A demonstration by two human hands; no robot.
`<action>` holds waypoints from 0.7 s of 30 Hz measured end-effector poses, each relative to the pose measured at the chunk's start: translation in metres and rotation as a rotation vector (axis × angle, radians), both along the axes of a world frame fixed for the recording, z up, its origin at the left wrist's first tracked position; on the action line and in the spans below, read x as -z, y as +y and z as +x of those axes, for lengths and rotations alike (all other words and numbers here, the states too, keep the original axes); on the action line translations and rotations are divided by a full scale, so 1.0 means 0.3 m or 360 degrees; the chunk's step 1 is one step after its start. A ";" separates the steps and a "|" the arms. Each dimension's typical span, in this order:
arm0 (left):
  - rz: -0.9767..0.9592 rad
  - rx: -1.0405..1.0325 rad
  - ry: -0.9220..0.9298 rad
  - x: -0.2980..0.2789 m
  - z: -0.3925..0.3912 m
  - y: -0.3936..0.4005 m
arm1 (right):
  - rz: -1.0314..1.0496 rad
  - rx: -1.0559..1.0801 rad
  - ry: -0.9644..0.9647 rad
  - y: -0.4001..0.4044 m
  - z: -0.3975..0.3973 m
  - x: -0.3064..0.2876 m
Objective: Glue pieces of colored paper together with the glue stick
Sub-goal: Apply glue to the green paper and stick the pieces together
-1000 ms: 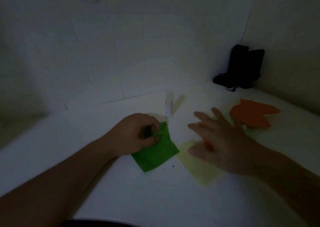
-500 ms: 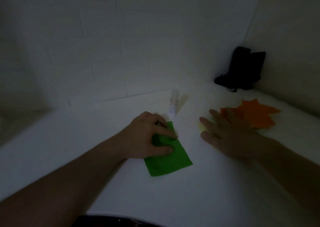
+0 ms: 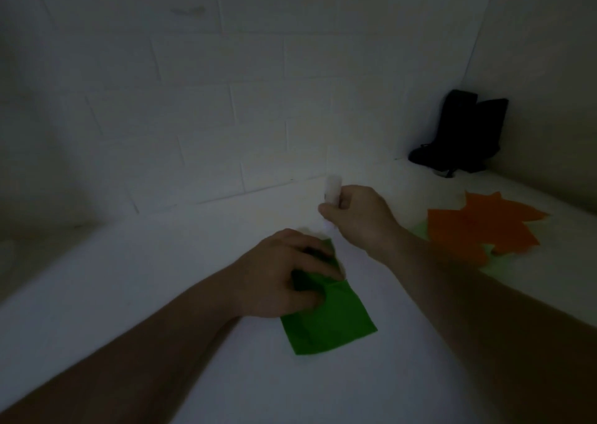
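A green paper piece (image 3: 332,323) lies on the white table (image 3: 226,375) in front of me. My left hand (image 3: 284,278) holds its far end, fingers curled over a folded edge. Just beyond it, my right hand (image 3: 358,217) grips the white glue stick (image 3: 332,186), which stands upright with its top showing above my fingers. An orange leaf-shaped paper (image 3: 478,226) lies at the right on top of a pale green paper (image 3: 497,263).
A black object (image 3: 462,133) stands in the far right corner against the white brick wall (image 3: 226,116). A second wall runs along the table's right side.
My right hand left the papers at the right, moved left and took hold of the glue stick. My left hand stays on the green paper.
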State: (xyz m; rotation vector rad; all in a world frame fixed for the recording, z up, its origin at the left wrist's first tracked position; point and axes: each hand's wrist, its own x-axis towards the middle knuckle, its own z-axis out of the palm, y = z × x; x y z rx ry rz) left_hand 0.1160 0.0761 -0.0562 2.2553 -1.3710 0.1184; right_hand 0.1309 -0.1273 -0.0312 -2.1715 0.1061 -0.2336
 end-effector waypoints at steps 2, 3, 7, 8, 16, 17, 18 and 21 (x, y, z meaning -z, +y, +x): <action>0.0040 -0.0006 -0.0037 0.010 0.005 0.001 | 0.0113 -0.0069 -0.0066 -0.016 -0.028 -0.018; 0.0072 -0.0023 -0.0074 0.014 0.005 -0.002 | 0.0177 -0.0116 -0.0078 -0.030 -0.053 -0.032; 0.0213 -0.0146 -0.0188 0.023 -0.010 -0.053 | 0.0674 -0.0426 0.0045 -0.088 -0.147 -0.041; 0.0202 -0.0173 -0.0122 0.020 -0.013 -0.067 | 0.0804 -0.0487 0.0071 -0.097 -0.160 -0.031; -0.0846 -0.0588 0.1022 -0.193 0.042 -0.143 | 0.1469 -0.0303 0.0318 -0.089 -0.174 -0.020; -0.0929 -0.0516 0.1163 -0.201 0.048 -0.172 | 0.1583 -0.0278 0.0347 -0.087 -0.173 -0.022; -0.1019 -0.0454 0.1302 -0.205 0.047 -0.205 | 0.1678 -0.0264 0.0367 -0.085 -0.171 -0.022; -0.1323 -0.0280 0.1618 -0.193 0.029 -0.287 | 0.1800 -0.0279 0.0409 -0.080 -0.168 -0.024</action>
